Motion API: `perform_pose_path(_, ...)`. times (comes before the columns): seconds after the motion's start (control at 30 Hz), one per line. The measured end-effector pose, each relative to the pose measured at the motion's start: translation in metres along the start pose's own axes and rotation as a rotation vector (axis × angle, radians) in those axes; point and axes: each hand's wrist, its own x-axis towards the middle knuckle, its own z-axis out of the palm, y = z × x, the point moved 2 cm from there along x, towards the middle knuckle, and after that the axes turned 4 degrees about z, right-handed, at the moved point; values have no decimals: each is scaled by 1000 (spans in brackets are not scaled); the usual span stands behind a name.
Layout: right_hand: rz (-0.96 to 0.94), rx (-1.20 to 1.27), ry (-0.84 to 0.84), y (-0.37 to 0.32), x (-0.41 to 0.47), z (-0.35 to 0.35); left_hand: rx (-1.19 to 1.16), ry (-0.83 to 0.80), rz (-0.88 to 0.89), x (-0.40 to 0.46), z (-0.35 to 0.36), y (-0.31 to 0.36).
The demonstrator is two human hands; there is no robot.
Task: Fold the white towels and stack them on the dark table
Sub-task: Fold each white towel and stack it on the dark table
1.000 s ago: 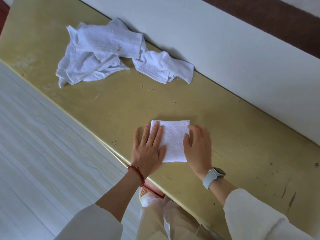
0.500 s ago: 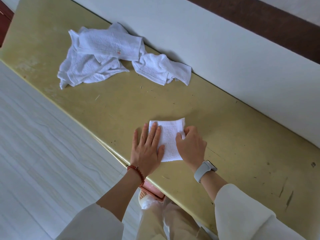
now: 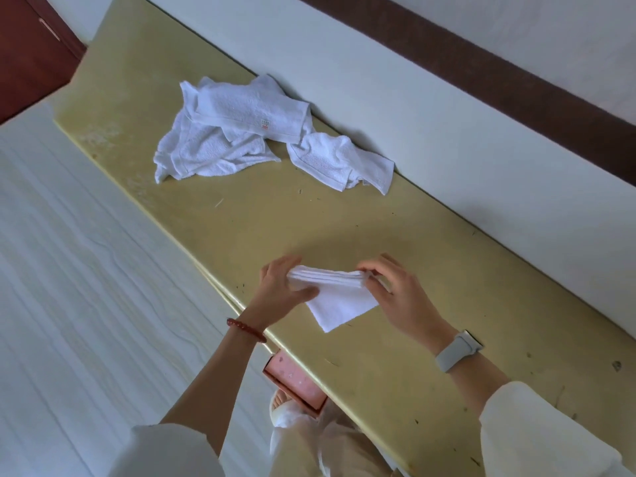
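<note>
Right now both hands are gripping the folded towel (image 3: 339,297) above the yellow tabletop (image 3: 413,270): left hand (image 3: 280,292) pinching one end, right hand (image 3: 395,290) the other; unfolded towels (image 3: 247,132) are lying farther along.

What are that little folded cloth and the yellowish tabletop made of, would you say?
The folded towel, held in both hands, looks like white cotton terry: matte, nubby, with soft layered edges. The tabletop looks like a hard, smooth yellow-green painted or laminated board with a slight sheen, scuffs and dark specks; what lies beneath is unclear.
</note>
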Motion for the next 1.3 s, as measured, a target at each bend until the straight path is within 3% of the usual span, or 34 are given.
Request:
perform_pose_path(0.1,1,57,34,-6,6,-9,-271,-122,-11,-10,-15,8)
perform_pose_path(0.2,170,152,68,-12,12,-4,-454,-101,-36,-26,-25,2)
perform_pose_path(0.37,406,234,-49,-36,21,42,-537,242,-145,-68,-53,-14)
perform_pose_path(0.53,618,462,-331,-98,18,132,-420,587,-225,-129,-108,-58)
perform_pose_path(0.63,519,284,-386,-145,10,191,-353,745,-270,-177,-151,-97)
perform_pose_path(0.83,153,-87,-478,-269,-23,325,-330,897,-335,-287,-251,-190)
perform_pose_path(1.17,47,5,-779,-454,-35,522,-362,1212,-432,-426,-417,-303)
perform_pose_path(1.3,-136,-31,-730,-517,-17,585,-330,1351,-445,-446,-485,-339)
